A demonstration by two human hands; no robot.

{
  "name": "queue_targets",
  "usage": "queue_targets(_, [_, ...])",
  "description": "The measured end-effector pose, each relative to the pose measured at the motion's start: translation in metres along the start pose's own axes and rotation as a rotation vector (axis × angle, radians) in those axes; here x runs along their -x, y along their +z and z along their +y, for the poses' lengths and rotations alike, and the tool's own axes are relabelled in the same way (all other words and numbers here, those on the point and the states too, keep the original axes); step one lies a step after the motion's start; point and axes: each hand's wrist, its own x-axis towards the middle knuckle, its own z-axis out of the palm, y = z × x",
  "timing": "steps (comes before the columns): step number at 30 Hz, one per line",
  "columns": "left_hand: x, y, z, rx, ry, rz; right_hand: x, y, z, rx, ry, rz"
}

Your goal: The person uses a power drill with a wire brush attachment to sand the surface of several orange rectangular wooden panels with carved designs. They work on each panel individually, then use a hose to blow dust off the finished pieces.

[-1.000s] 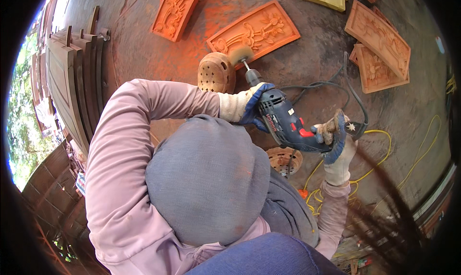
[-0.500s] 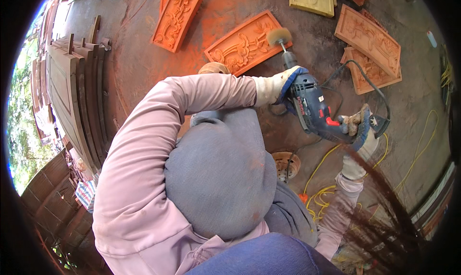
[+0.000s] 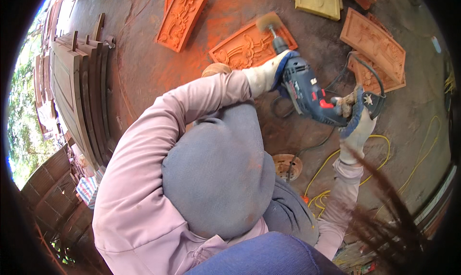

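Evidently, work was midway: the gloved left hand [image 3: 283, 67] and gloved right hand [image 3: 354, 108] were clamped on the dark-blue, red-switched drill [image 3: 303, 88], its round tan wheel [image 3: 269, 21] over the orange carved rectangular panel [image 3: 244, 48] on the brown floor [image 3: 137, 59]. Completion could not be told; neighbouring orange carved panels [image 3: 373, 41] lay untouched.

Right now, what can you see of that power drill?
The power drill has a dark bluish, seemingly plastic body with red controls, a chuck and metallic shank carrying a round, tan, blurred buffing head. It points toward upper left, head over an orange carved panel; contact is unclear. The gloved left hand holds its front, the gloved right hand its handle.
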Motion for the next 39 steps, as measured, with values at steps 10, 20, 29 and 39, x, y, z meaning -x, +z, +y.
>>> queue_targets(10, [0.008, 0.0, -0.015, 0.074, 0.007, 0.037, 0.0, 0.006, -0.008, 0.045, -0.026, -0.087])
queue_targets(20, [0.049, -0.036, -0.021, 0.195, -0.032, 0.15, -0.004, 0.028, 0.019, 0.072, 0.12, -0.188])
queue_targets(29, [0.032, -0.045, -0.031, 0.288, 0.058, 0.103, -0.013, 0.019, 0.028, 0.175, 0.062, -0.159])
queue_targets(39, [0.085, -0.01, 0.048, -0.911, 0.407, 0.511, -0.001, -0.012, 0.006, -0.11, -0.046, -0.365])
